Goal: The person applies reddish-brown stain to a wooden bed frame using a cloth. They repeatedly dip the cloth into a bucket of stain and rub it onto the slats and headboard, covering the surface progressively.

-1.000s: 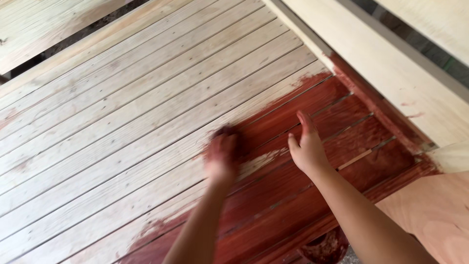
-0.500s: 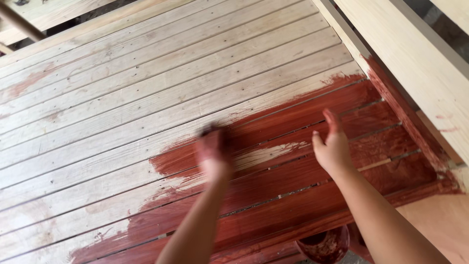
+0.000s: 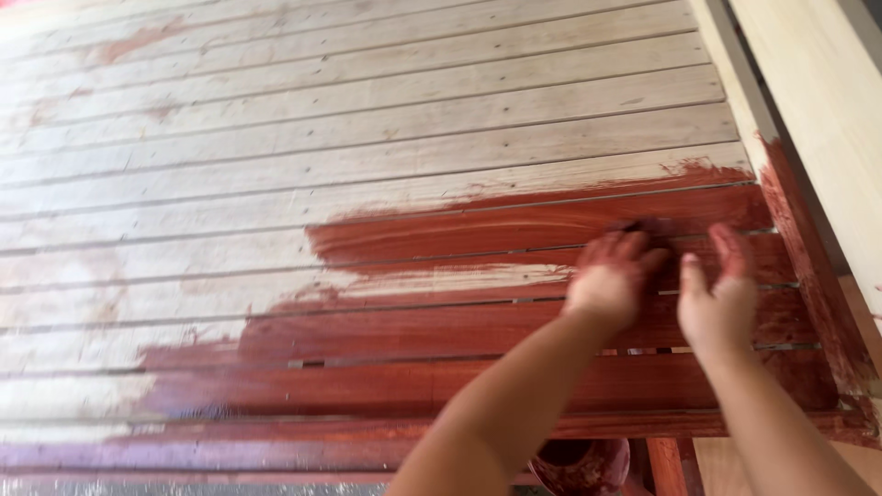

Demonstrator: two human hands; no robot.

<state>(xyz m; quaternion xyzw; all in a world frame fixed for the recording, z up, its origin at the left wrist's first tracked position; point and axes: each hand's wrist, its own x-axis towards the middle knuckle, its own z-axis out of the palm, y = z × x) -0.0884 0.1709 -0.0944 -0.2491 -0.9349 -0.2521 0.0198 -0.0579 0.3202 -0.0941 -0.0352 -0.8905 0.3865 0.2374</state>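
A slatted wooden panel (image 3: 367, 138) lies flat; its near right part is coated in wet red-brown stain (image 3: 478, 331), while the far slats are bare pale wood. My left hand (image 3: 611, 276), fingers smeared red, is curled on a small dark rag (image 3: 643, 230) that it presses onto a stained slat; the rag is blurred and mostly hidden. My right hand (image 3: 721, 298) rests just to the right of it, fingers spread flat on the stained slats and holding nothing.
A stained side rail (image 3: 813, 276) borders the panel on the right, with a pale unpainted board (image 3: 827, 83) beyond it. A round container with red stain (image 3: 579, 464) sits below the panel's near edge. Faint red smudges mark the far-left slats.
My left hand has swept to the right along the slats, ending close beside my right hand. The stained area now reaches further left. My right hand stays planted on the wood.
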